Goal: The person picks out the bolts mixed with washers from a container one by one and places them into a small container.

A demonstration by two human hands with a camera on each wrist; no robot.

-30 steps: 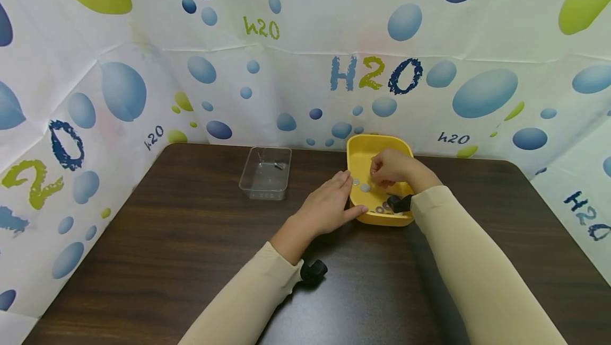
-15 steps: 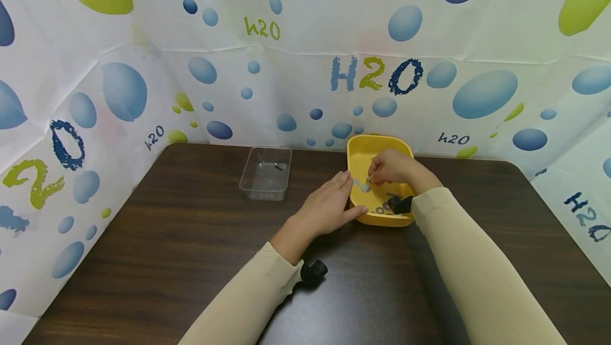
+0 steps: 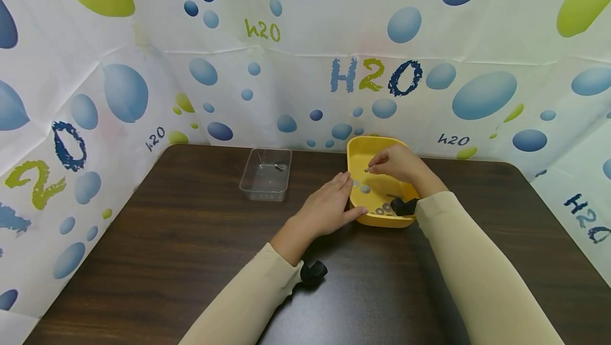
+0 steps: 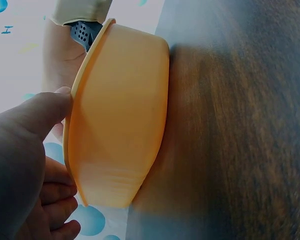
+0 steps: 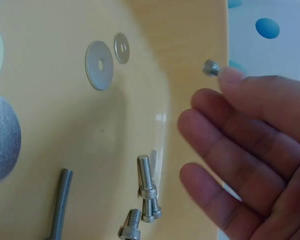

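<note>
Dark wooden table [image 3: 191, 260] under yellow bin [image 3: 384, 221]; white printed sheet [image 3: 305, 82] behind.

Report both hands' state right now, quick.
Left hand: open, resting on the rim of the yellow plastic tray.
Right hand: closed, pinching a small knurled-head screw with the thumb and a finger.

Right wrist view: the hand [image 5: 255, 137] partly hides a likely bolt [image 5: 210, 67]; left edge crops a washer [image 5: 9, 140].
</note>
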